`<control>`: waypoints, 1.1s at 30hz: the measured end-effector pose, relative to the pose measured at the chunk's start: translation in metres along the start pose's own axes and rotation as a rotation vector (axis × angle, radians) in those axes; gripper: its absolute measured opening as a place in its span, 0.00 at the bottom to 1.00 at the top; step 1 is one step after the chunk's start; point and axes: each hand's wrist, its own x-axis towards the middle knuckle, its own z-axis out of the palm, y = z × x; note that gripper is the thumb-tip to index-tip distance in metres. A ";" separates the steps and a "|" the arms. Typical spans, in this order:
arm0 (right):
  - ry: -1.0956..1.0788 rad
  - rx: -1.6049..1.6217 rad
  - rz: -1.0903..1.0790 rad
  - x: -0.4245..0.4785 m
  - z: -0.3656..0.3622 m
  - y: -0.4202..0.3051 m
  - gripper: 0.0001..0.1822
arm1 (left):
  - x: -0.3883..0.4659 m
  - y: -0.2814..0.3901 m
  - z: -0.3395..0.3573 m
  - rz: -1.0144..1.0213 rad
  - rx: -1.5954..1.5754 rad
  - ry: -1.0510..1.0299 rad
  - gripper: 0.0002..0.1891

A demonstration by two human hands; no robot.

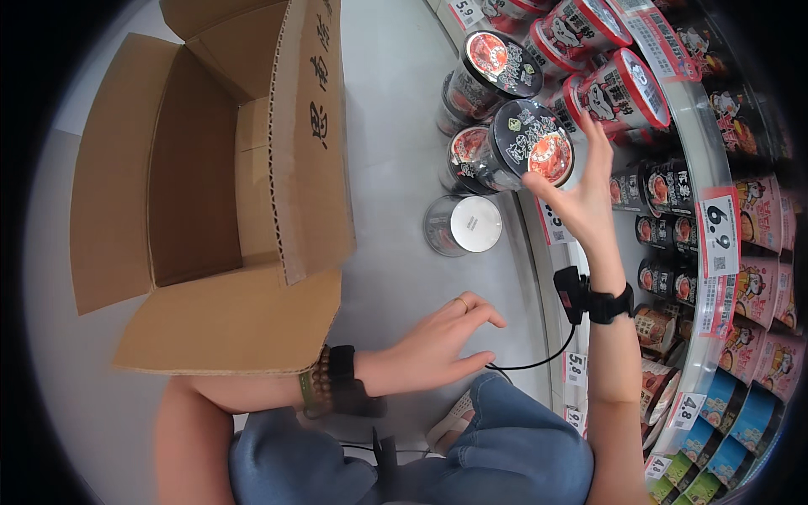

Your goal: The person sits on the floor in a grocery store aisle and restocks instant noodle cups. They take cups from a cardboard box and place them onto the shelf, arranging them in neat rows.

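My right hand [584,189] is raised at the shelf side, thumb and fingers spread around the right edge of a black-lidded instant noodle cup [527,142]; whether it touches the lid I cannot tell. That cup stands stacked over others on the floor. Behind it is another black-lidded cup [502,69] on a stack. A cup turned upside down, its white base [475,224] upward, stands nearer to me. My left hand [451,338] hovers over the floor with its fingers apart and nothing in it, below the upturned cup in the view.
An open, seemingly empty cardboard box [315,208] with handwriting stands at the left. Along the right curves a store shelf with a price tag [719,230], red-and-white cups [622,91], small black cups [669,186] and pink cups [757,290]. A cable hangs from my right wrist.
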 end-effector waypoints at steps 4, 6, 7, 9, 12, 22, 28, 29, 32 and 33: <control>-0.210 -0.229 0.063 0.024 0.022 -0.011 0.65 | -0.005 0.005 -0.003 0.040 0.050 0.060 0.20; -0.216 -0.307 0.085 0.027 0.028 -0.008 0.64 | -0.007 0.006 -0.004 0.045 0.049 0.074 0.22; -0.208 -0.284 0.097 0.028 0.028 -0.007 0.62 | -0.007 0.005 -0.006 0.038 0.039 0.074 0.23; -0.201 -0.244 0.127 0.027 0.024 -0.009 0.60 | -0.008 0.008 -0.010 0.051 0.048 0.142 0.27; -0.230 0.010 0.254 0.012 -0.013 -0.015 0.53 | 0.000 0.015 -0.020 0.118 0.132 0.370 0.36; -0.499 0.812 0.477 -0.030 -0.065 -0.057 0.45 | 0.025 0.032 -0.042 0.127 -0.202 0.424 0.46; -0.555 0.894 0.315 -0.038 -0.065 -0.044 0.42 | 0.017 0.024 -0.047 -0.039 -0.656 0.183 0.41; -0.556 0.913 0.298 -0.040 -0.065 -0.042 0.42 | 0.017 0.027 -0.047 -0.066 -0.714 0.137 0.41; -0.577 0.932 0.291 -0.042 -0.069 -0.039 0.39 | 0.018 0.030 -0.043 -0.096 -0.734 0.084 0.42; -0.578 0.911 0.284 -0.044 -0.072 -0.036 0.39 | 0.022 0.029 -0.040 -0.086 -0.758 0.055 0.42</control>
